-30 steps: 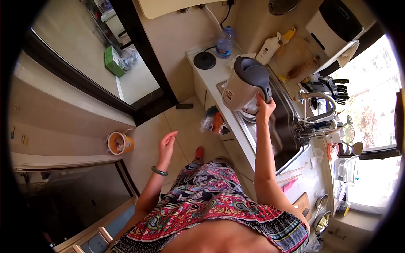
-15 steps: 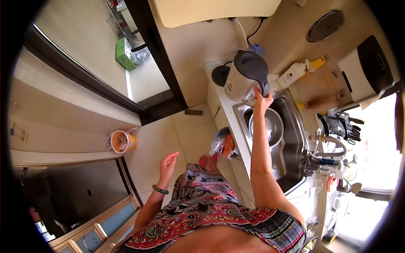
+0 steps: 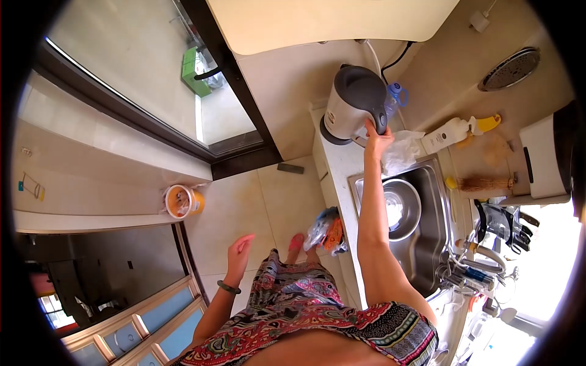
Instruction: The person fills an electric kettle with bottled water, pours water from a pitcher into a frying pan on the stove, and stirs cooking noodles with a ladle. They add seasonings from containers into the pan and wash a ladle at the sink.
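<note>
My right hand (image 3: 378, 140) grips the handle of an electric kettle (image 3: 354, 104), silver with a dark grey lid. Below the kettle, the round black power base (image 3: 332, 132) shows at its lower left edge. The kettle stands upright on or just over this base; I cannot tell whether it is fully seated. My left hand (image 3: 240, 253) hangs in the air over the floor, fingers loosely stretched and holding nothing. Right of the kettle are a clear bottle with a blue cap (image 3: 397, 94) and a crumpled plastic bag (image 3: 403, 149).
A steel bowl (image 3: 414, 213) lies in the sink (image 3: 421, 259). Beyond it are a white bottle (image 3: 444, 135), a brush (image 3: 485, 183) and a knife rack (image 3: 497, 219). A yellow bucket (image 3: 195, 201) stands by the left wall. A pale cabinet (image 3: 329, 21) overhangs the counter.
The kettle has moved left and down onto or close over its base, still in my right hand. My head view has shifted, and my left hand stays low.
</note>
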The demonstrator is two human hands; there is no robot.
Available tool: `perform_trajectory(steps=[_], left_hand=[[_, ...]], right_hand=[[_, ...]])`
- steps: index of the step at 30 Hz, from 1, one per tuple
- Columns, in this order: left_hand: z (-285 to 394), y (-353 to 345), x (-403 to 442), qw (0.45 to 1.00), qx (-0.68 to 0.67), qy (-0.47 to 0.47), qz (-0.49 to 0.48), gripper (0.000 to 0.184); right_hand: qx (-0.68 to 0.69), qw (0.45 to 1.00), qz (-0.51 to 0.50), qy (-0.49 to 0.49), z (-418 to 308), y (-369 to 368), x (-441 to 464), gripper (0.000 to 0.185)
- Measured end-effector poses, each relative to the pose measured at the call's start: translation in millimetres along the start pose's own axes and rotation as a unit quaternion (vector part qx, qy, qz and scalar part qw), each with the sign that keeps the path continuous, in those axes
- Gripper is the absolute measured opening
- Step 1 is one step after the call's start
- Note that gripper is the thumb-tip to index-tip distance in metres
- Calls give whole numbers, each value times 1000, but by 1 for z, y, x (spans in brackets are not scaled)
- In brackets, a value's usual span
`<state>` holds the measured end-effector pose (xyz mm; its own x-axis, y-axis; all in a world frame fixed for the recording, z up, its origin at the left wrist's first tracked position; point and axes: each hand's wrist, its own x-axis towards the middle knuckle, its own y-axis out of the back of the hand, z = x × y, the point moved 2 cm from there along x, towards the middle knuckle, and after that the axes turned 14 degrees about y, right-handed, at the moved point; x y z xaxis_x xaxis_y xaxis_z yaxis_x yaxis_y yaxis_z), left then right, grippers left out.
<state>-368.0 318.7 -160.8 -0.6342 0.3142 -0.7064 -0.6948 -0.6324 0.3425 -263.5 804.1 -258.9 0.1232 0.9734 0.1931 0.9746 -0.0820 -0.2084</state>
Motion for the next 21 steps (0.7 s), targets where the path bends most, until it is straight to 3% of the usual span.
perform_trajectory(steps=[21], left_hand=[[42, -40, 44, 997, -2, -34, -62, 23]], right_hand=[[-60, 997, -37, -25, 4, -21, 8, 20]])
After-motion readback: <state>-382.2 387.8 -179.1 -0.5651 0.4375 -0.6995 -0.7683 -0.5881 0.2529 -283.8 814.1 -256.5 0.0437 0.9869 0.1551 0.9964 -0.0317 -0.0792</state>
